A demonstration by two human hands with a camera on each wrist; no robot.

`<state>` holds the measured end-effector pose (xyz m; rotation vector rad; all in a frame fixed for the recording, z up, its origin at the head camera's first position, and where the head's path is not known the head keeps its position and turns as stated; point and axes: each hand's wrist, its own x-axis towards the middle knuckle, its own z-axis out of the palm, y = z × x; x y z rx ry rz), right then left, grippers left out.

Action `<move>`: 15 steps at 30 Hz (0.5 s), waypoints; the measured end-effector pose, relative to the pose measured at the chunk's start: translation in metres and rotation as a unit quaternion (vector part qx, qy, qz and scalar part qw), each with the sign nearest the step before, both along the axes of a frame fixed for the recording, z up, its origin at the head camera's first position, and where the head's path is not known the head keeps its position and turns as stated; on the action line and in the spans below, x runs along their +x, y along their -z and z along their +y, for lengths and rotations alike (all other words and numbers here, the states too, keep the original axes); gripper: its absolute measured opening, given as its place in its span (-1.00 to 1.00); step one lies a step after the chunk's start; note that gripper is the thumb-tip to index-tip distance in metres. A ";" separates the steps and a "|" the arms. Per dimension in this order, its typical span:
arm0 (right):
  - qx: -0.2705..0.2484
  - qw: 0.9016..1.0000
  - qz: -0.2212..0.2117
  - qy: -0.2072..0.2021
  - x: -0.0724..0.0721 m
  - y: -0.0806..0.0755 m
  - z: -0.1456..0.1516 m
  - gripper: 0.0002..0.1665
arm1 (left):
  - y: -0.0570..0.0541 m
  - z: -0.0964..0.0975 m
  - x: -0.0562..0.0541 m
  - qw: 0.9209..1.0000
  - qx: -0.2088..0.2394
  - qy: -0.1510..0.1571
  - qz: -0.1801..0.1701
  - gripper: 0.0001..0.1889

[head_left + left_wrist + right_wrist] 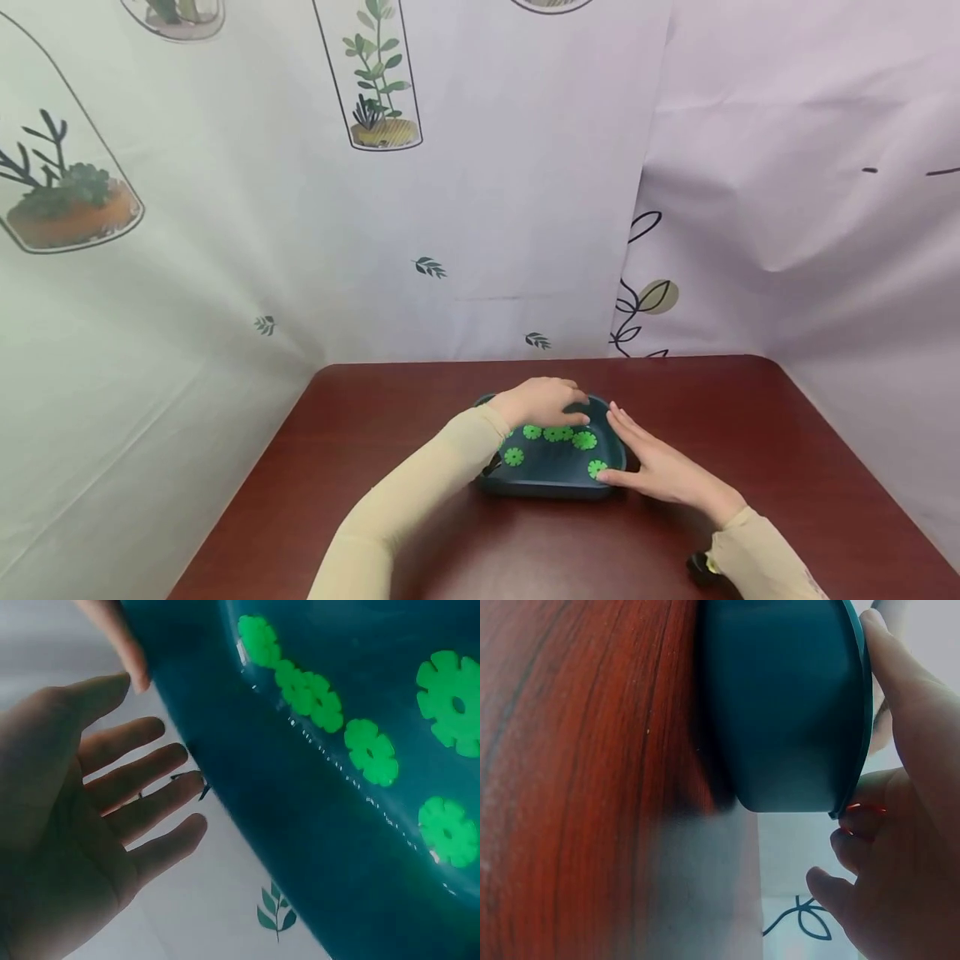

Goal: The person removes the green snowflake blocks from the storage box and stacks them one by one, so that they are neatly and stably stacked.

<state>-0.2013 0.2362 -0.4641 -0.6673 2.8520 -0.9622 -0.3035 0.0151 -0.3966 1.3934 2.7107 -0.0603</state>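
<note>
A dark teal plastic basin [547,490] sits on the table with several bright green flower-shaped discs inside, such as one disc [584,440] at its right side. The left hand [542,402] reaches over the basin's far side, fingers spread and loosely bent with nothing between them; in the left wrist view its fingertips lie close to the basin's rim. At the basin's right end is the right hand [663,468], with long, nearly straight fingers and the thumb spread apart. The right wrist view has its thumb tip right at the rim and the other fingers near the far corner.
The reddish-brown wooden table [375,408] has rounded far corners. Pale fabric walls [525,208] printed with plants close it in at the back and both sides. A small black device [702,570] shows at the right wrist.
</note>
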 end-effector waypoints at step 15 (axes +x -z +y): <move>-0.003 1.000 -0.010 0.002 0.001 0.000 0.000 0.24 | 0.016 0.019 -0.002 0.997 -0.049 0.046 -0.023 -0.56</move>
